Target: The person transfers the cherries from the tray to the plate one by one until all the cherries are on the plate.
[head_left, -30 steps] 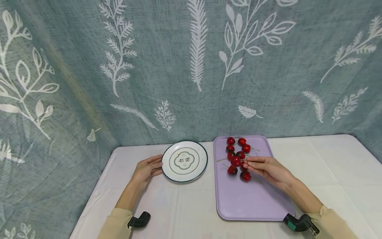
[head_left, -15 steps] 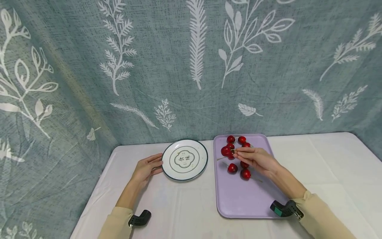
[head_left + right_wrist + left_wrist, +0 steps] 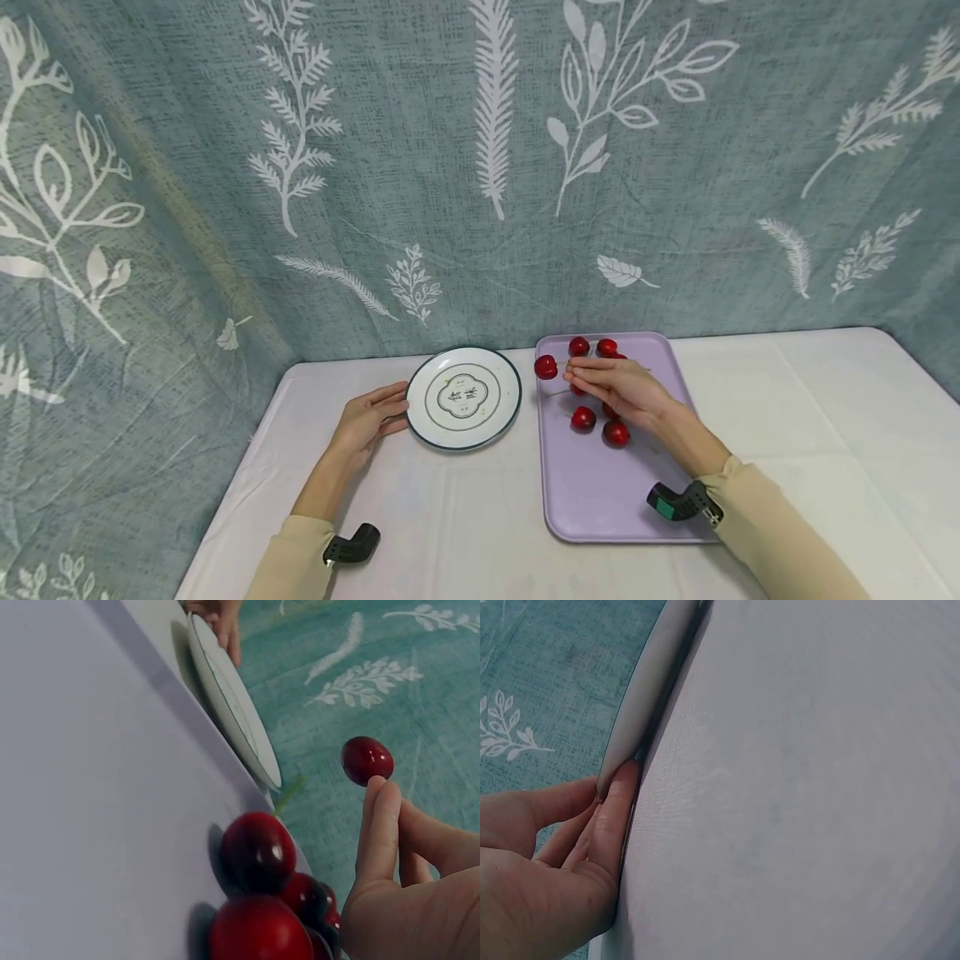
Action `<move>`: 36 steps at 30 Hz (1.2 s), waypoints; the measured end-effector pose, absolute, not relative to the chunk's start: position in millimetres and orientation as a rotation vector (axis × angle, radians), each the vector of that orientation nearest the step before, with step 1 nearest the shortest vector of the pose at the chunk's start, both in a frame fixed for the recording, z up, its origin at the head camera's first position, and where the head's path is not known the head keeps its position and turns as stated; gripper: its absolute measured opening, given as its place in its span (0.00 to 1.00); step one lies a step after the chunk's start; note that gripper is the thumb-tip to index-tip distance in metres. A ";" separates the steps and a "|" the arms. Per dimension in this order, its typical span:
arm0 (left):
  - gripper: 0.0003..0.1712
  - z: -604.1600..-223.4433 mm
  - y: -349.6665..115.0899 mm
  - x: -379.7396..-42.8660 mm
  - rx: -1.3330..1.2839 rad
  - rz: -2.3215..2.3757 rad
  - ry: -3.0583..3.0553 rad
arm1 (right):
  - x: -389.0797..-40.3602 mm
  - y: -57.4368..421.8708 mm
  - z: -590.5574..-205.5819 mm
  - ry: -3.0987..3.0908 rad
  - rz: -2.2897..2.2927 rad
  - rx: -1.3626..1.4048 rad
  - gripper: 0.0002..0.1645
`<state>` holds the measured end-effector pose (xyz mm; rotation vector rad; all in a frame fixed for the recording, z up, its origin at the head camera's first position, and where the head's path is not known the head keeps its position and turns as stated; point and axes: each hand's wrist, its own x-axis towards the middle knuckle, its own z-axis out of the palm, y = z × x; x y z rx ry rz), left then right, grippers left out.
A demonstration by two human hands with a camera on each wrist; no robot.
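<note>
My right hand (image 3: 626,390) pinches the stem of a red cherry (image 3: 546,367) and holds it over the left edge of the lilac tray (image 3: 600,500). In the right wrist view the cherry (image 3: 367,760) sits just beyond the fingertips (image 3: 384,795), raised above the others. Several dark red cherries (image 3: 583,419) with stems lie on the tray, some hidden behind the hand. My left hand (image 3: 369,423) grips the left rim of a white plate (image 3: 495,421) with a dark edge and printed centre; the left wrist view shows fingers (image 3: 615,817) at the plate's underside.
A white cloth (image 3: 457,525) covers the table. Behind it hangs a blue-green curtain (image 3: 420,167) with white leaf patterns, which also runs along the left side. A strip of cloth separates plate and tray.
My right hand has lifted a cherry from the pile and carried it leftward to the tray's left edge. The left hand stays at the plate's rim.
</note>
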<state>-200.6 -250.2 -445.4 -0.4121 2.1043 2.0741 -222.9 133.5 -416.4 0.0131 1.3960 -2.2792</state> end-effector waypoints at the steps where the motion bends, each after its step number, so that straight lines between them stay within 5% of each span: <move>1: 0.27 -445.3 -250.1 -200.6 -0.413 2.077 2.102 | -224.2 131.0 -417.2 1.395 -2.280 0.021 0.29; 36: 0.27 -442.7 -247.1 -202.0 -0.458 2.025 2.146 | -251.4 38.9 -416.9 1.399 -2.280 0.136 0.24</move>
